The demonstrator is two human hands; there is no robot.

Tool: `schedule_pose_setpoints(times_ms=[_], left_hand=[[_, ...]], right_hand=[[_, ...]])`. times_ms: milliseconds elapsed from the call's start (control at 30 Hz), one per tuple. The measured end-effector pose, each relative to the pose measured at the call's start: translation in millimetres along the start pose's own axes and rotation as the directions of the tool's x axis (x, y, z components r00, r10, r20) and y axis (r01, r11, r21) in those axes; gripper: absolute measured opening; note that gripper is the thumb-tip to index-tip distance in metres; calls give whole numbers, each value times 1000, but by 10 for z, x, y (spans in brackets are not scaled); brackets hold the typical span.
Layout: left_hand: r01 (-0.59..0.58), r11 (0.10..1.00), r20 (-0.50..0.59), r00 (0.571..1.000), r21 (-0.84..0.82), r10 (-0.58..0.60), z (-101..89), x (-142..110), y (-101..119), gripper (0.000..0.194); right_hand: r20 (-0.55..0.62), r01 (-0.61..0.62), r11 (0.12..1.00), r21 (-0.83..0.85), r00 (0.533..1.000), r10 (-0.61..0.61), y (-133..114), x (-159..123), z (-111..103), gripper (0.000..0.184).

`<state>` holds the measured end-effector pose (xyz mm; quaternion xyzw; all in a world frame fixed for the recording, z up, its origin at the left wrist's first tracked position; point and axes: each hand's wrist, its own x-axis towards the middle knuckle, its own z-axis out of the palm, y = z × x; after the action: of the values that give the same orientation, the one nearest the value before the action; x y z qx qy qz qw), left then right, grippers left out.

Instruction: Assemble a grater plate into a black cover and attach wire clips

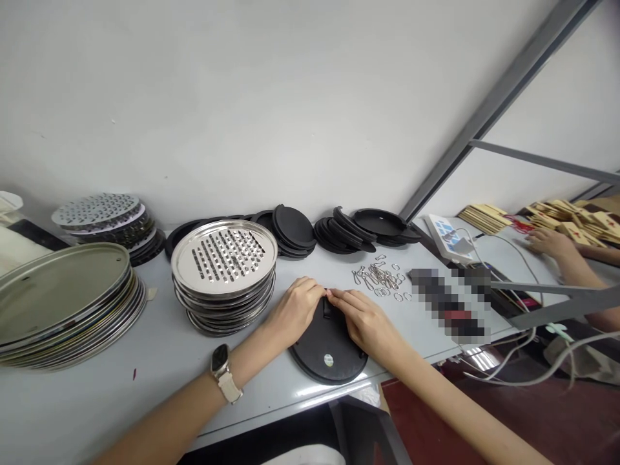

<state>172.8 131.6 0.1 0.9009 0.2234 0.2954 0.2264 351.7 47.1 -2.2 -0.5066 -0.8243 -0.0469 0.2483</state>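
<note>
A black round disc (329, 349) lies at the table's front edge, with a small pale round sticker (328, 360) on it and a short black tab (327, 309) near its far edge. My left hand (298, 313) is closed at that far edge, fingertips pinched together. Against it, fingertips meeting, my right hand (363, 321) is closed too and rests along the disc's right side. Whatever small thing the fingertips grip is hidden. A watch (223, 365) is on my left wrist. Right of the disc lies a pile of small metal rings and clips (380, 276).
Stacked round metal graters (225, 261) stand left of my hands, beside large round plates (62, 290) and more graters (99, 213). Black round lids (293, 226) line the wall. A metal frame (498, 110), cables and another person's hand (552, 244) near wooden pieces (484, 218) are at right.
</note>
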Motion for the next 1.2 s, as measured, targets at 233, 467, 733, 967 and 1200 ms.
schedule_pose_setpoints(times_ms=[233, 467, 733, 967, 1200], left_hand=[[-13, 1000, -6, 1000, 19, 13, 7, -1, -1, 21], [-29, 998, 21, 999, 51, 28, 3, 9, -2, 22], [-40, 996, 58, 998, 81, 35, 12, 12, -12, 20], [-52, 995, 72, 996, 87, 46, -1, 19, 1, 20], [-53, 995, 77, 996, 81, 47, 20, 22, -17, 20]], right_hand=[[11, -2, 1000, -10, 1000, 2, -9, 14, -5, 42], [-26, -11, 1000, 3, 1000, 11, 1, 12, 23, 44], [-32, -34, 999, -9, 999, 33, -3, -1, 32, 43], [-41, -74, 992, 99, 996, 78, 20, -33, 84, 41], [-75, -88, 990, 113, 992, 97, 4, -30, 83, 40]])
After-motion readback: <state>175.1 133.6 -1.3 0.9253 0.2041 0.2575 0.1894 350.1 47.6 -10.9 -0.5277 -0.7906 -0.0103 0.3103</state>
